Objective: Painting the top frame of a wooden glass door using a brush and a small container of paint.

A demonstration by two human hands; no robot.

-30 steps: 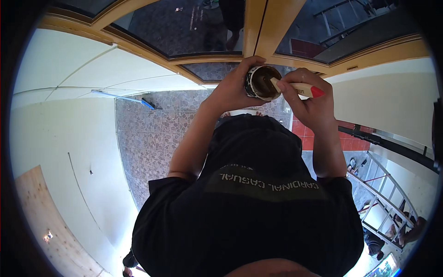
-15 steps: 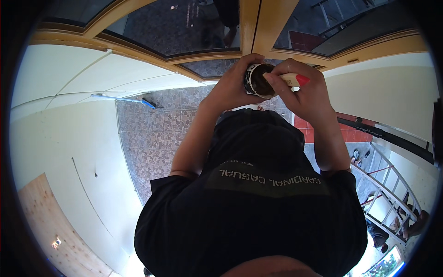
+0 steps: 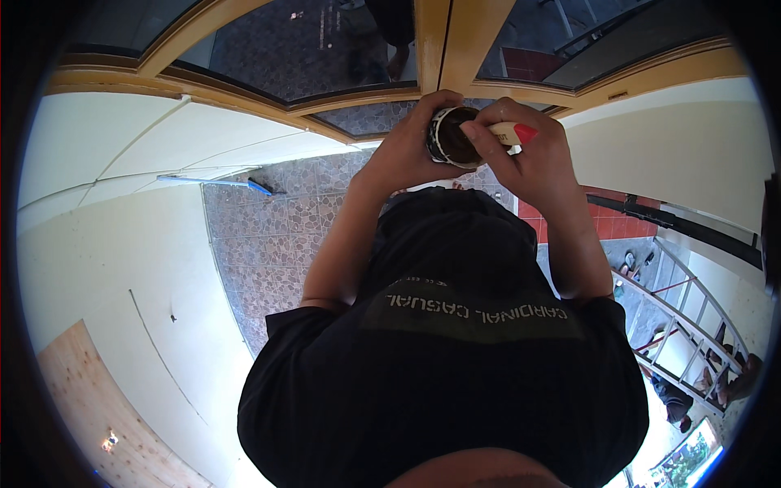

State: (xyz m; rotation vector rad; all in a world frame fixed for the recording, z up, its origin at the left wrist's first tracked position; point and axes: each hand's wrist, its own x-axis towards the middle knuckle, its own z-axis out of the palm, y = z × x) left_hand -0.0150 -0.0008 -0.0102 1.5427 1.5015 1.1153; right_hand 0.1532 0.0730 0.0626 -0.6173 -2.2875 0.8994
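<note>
My left hand [image 3: 403, 150] grips a small round can [image 3: 450, 138] with a dark brown inside, held up close to a yellow-brown wooden window frame [image 3: 443, 37]. My right hand [image 3: 529, 159] holds a paintbrush handle [image 3: 512, 132] that is pale with a red end; its front end reaches over the can's mouth, and the bristles are hidden. Both hands meet right at the can, just below the frame's upright post. My black shirt fills the lower middle of the view.
Dark glass panes [image 3: 301, 41] sit on either side of the post. Cream walls [image 3: 106, 268] slope away on the left and right. Far below lie a stone-patterned floor [image 3: 268, 236], red tiles [image 3: 626, 224] and a metal ladder [image 3: 691, 325]. A wooden panel [image 3: 89, 407] shows at lower left.
The brush handle has swung in toward the can, so my right hand now sits closer over its mouth. The can and left hand stay in the same place.
</note>
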